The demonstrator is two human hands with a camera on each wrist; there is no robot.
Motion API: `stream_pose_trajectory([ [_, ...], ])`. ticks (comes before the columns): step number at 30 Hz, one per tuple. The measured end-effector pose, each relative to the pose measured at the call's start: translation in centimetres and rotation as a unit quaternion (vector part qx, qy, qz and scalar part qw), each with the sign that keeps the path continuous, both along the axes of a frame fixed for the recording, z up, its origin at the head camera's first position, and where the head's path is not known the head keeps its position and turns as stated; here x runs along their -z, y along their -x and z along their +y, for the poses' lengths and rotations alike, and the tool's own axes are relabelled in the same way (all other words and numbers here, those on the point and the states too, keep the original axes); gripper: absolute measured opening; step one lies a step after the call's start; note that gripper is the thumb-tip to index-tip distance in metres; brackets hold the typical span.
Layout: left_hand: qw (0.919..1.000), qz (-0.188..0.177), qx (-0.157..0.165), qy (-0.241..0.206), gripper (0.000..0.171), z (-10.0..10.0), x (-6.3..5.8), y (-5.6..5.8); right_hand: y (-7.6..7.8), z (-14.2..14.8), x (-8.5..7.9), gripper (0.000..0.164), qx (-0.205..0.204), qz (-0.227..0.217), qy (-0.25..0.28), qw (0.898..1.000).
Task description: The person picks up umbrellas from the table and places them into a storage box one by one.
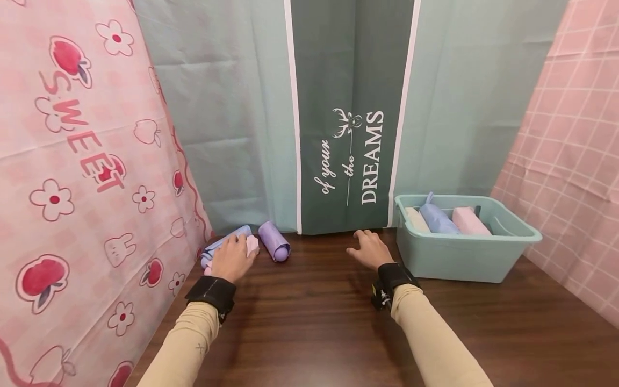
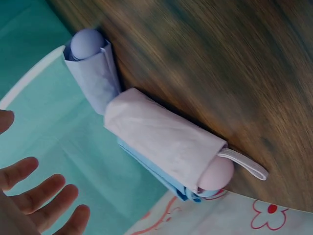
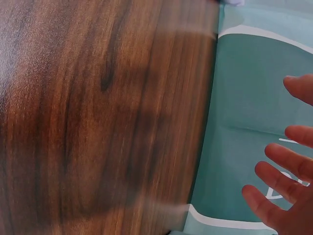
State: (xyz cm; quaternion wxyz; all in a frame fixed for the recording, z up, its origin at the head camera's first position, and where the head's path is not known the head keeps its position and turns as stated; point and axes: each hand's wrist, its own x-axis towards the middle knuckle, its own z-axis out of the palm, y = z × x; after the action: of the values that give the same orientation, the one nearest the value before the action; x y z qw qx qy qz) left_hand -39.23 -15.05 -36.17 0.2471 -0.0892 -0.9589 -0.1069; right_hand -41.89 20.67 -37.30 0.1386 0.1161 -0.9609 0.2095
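Observation:
My left hand [image 1: 232,259] hovers over a pink compact umbrella [image 2: 161,134] at the table's back left. In the left wrist view, its relaxed fingers [image 2: 44,196] are spread and apart from the umbrella, which has a round handle end and a wrist loop. A blue compact umbrella [image 1: 242,232] lies alongside the pink one, partly hidden beneath it. Just right of these is a purple compact umbrella [image 1: 273,239] with a ball-shaped end. My right hand [image 1: 371,251], loosely spread and holding nothing, is over the back of the table, left of the basin.
A light green plastic basin [image 1: 454,260] stands at the back right, holding a cream item [image 1: 417,219], a blue umbrella [image 1: 437,219] and a pink one [image 1: 470,221]. Green cloth [image 1: 232,134] hangs behind the brown wooden table [image 1: 309,322]. Pink cloths hang on both sides.

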Motion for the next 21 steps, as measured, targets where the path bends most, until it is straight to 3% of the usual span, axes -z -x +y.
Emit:
stream_pose_trajectory([
  [7, 0.9989, -0.041, -0.017, 0.014, 0.041, -1.5, 0.5, 0.9, 0.3, -0.1, 0.3, 0.045, -0.003, 0.0, 0.004, 1.0],
  [21, 0.9928, -0.104, -0.051, 0.029, 0.036, -4.0, 3.8, 3.7, 1.1, -0.1, 0.5, 0.043, -0.005, -0.004, 0.0, 1.0],
])
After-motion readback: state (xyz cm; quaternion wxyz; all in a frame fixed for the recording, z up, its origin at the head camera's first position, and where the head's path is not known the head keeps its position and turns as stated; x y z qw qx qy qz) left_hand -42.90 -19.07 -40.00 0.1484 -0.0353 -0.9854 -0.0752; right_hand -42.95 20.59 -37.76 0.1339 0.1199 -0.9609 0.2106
